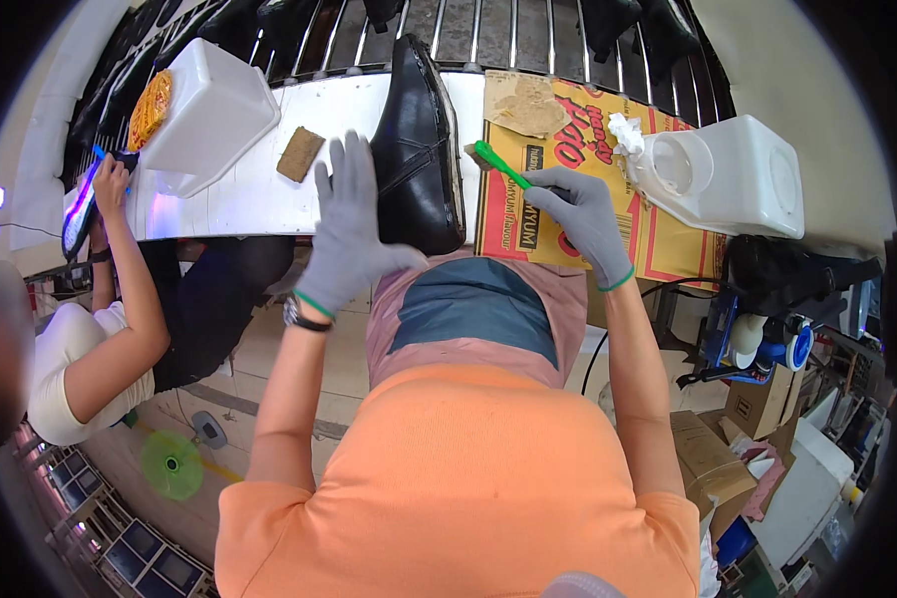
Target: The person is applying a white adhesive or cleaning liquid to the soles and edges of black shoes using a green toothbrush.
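A black leather ankle boot (409, 159) lies on its side in front of me, its sole edge facing right. My left hand (347, 224), in a grey glove, is open with its fingers spread, just left of the boot. It holds nothing; whether the fingers touch the boot I cannot tell. In my right hand (580, 214), also gloved in grey, is a small green-handled brush (498, 162), gripped by the handle. Its bristle head points left towards the boot's sole edge, a short way from it. A brown block (300, 154) rests on the white table (359, 100) beyond my left hand.
Flattened yellow-and-red cardboard (498, 214) covers the table's right part. On it are a white plastic container (752, 169), a clear cup (683, 162) and crumpled white tissue (625, 134). Another white container (219, 110) stands left. A metal-bar rack (473, 35) runs behind. At left, a co-worker (120, 339) handles footwear.
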A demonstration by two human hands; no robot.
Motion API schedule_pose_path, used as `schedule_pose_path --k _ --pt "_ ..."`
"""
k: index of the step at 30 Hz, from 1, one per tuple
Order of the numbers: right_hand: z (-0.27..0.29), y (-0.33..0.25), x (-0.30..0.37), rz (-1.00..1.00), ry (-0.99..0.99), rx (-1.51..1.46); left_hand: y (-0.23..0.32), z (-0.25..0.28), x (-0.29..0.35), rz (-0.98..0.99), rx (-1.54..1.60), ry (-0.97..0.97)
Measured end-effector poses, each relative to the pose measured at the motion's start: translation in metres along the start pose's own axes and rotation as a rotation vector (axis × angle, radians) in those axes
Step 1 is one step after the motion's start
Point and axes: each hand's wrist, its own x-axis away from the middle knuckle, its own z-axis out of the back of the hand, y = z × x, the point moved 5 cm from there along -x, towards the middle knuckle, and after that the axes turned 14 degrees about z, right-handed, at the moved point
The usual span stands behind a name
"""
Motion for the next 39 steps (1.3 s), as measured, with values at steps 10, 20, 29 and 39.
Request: schedule_pose_path --k 10,20,29,39 --pt "-0.019 0.008 -0.024 0.045 -0.04 0.121 0.003 -0.031 0.012 0.186 -0.17 -0.063" --pt "-0.019 0.006 0.006 -0.085 -0.381 0.023 -0.001 -0.029 0.012 0.184 -0.091 -0.071" --pt "-0.021 -0.006 -0.027 0.032 -0.263 0.15 0.003 -0.02 0.008 0.166 -0.07 -0.051" --pt "0.053 -0.086 -0.022 0.076 -0.356 0.012 -0.027 0.028 -0.018 0.331 0.389 -0.202"
